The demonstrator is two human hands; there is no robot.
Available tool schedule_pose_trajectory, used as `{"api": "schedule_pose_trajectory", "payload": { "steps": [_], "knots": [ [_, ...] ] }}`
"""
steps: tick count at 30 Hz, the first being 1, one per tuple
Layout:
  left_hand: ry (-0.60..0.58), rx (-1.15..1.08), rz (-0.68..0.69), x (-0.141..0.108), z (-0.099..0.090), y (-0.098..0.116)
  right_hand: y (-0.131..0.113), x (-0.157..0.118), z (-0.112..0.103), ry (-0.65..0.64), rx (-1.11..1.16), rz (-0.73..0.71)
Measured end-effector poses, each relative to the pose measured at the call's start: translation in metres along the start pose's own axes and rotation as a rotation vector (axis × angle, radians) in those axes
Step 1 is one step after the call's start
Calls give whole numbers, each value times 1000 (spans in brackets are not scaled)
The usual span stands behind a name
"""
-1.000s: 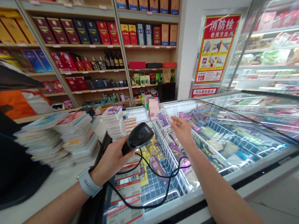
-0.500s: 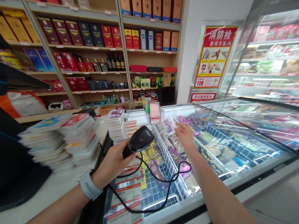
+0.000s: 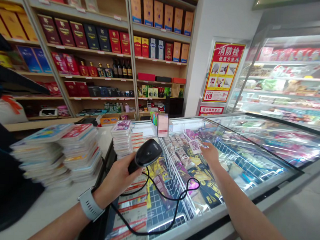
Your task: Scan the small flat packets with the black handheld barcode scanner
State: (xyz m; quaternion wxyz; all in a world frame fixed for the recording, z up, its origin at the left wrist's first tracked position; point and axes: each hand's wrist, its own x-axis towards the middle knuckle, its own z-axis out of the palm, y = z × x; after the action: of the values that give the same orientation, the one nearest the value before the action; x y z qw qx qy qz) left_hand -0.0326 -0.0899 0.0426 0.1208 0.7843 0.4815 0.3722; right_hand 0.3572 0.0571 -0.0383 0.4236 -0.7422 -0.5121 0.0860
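My left hand (image 3: 121, 178) is wrapped round the handle of a black barcode scanner (image 3: 148, 152), held above the glass top of a chest freezer (image 3: 268, 199). A looping black cable (image 3: 176, 209) hangs from the scanner over the glass. Farther right, my right hand (image 3: 210, 153) pinches a small purple and white card (image 3: 195, 147) by its edge, over the freezer. Left of the scanner stands a stack of purple-topped cards (image 3: 121, 137).
Tall stacks of cards in clear sleeves (image 3: 80, 153) stand on the white counter (image 3: 58, 204) at left. Price labels (image 3: 130, 217) line the freezer's left side. Behind are shelves of boxes (image 3: 99, 52) and a red fire-hydrant sign (image 3: 224, 71).
My right hand has moved right and slightly down with the card, away from the scanner. The scanner stays in my left hand, and the view has shifted a little.
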Motion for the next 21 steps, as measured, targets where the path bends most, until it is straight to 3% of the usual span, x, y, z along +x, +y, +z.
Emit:
{"api": "schedule_pose_trajectory", "payload": {
  "steps": [10, 21],
  "knots": [
    [0, -1, -9, 0, -3, 5, 27, 10, -37, 57, -263, 66],
    [17, -13, -14, 0, -2, 2, 41, 16, -41, 126, -387, 100]
  ]
}}
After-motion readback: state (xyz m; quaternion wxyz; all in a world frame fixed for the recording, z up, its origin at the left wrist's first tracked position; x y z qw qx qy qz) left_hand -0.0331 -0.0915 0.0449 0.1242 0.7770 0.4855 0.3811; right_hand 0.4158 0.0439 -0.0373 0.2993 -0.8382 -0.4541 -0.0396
